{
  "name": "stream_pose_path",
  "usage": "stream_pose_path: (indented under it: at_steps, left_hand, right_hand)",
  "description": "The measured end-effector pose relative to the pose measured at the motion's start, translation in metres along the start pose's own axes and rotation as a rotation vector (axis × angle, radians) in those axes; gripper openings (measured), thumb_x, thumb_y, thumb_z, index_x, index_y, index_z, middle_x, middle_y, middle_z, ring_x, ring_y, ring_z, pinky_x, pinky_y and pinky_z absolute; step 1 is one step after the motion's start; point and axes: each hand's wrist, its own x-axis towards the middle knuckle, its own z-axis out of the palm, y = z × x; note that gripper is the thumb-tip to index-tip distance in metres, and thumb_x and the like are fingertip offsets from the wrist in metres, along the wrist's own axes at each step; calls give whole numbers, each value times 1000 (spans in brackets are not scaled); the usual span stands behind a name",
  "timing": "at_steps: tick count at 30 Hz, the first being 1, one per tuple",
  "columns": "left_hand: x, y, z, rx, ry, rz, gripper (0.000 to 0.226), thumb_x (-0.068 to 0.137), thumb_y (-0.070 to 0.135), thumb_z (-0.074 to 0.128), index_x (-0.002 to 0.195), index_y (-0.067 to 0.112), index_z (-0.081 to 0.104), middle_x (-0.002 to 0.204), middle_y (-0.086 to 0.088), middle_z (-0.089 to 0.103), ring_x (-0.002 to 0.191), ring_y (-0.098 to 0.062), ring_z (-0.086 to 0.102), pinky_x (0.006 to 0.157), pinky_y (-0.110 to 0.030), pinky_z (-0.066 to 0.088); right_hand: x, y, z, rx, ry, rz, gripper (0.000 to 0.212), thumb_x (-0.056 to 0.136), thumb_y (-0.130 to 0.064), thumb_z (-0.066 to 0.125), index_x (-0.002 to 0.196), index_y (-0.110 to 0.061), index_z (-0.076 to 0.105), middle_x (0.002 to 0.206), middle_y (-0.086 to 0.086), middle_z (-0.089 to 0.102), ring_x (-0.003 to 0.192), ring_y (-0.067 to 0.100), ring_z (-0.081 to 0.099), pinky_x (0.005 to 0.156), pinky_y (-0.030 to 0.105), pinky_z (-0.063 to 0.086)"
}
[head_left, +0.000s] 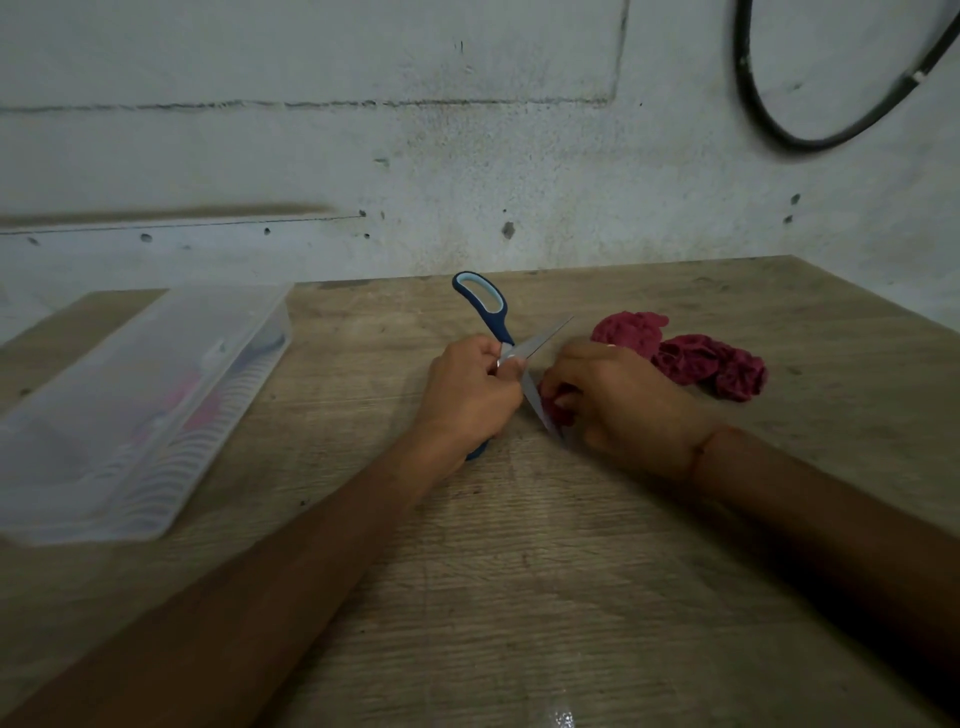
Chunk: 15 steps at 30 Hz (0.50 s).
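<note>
Left hand (467, 395) is clenched round the blue-handled steel scissors (489, 312) at the pivot, mid-table. Blades are spread wide, one tip pointing far-right, the other near-right. One handle loop sticks out on the far side of the fist, the other pokes out near the wrist. Right hand (623, 405) sits just right of it, fingers curled, pinching a small bit of dark red fabric (560, 410) that touches the nearer blade. Cannot tell whether that bit joins the crumpled dark red cloth bundle (691, 358) lying on the wooden table (519, 571) just beyond the right hand, because the hand hides it.

Step looks like feeding fabric into the open blades for a cut. To do it well:
- hold the fabric taut
- seat it deep toward the pivot, not at the tip
- keep the right fingertips off the edge
- get the left fingers into the loops before closing, since a grip at the pivot likely gives poor leverage

Clear plastic box (130, 415) is at left, contents blurred. Black cable loop (779, 132) hangs on the wall, far right.
</note>
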Motion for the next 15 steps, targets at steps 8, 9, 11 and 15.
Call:
stream_pose_path:
  at_steps: [8, 9, 11, 15]
  left_hand:
    - [3, -5, 1, 14, -3, 11, 16, 97, 25, 60, 96, 13, 70, 85, -5, 76, 62, -16, 62, 54, -32, 48]
    - [2, -4, 1, 17, 1, 16, 16, 96, 25, 60, 94, 12, 70, 84, -6, 76, 62, -17, 62, 55, -33, 49]
    - [1, -3, 1, 6, 8, 14, 15, 96, 24, 61, 94, 13, 70, 84, -4, 76, 62, -14, 61, 53, -30, 46]
    - [1, -2, 1, 3, -4, -7, 15, 96, 23, 60, 97, 13, 71, 85, -3, 75, 66, -12, 62, 55, -28, 44]
  right_hand:
    - [-19, 10, -11, 103, 297, 142, 19, 85, -7, 66, 101, -17, 70, 94, -12, 60, 81, -8, 49, 75, 0, 38]
    - [-17, 8, -10, 112, 306, 135, 19, 85, -7, 67, 101, -17, 70, 93, -14, 58, 81, -11, 48, 76, -2, 38]
    - [-12, 1, -6, 121, 279, 96, 18, 84, -9, 68, 99, -18, 70, 93, -16, 57, 79, -8, 49, 76, 0, 40]
    - [-2, -6, 1, 84, 160, 5, 16, 86, -7, 65, 99, -14, 72, 96, -3, 64, 85, 7, 55, 78, 18, 47]
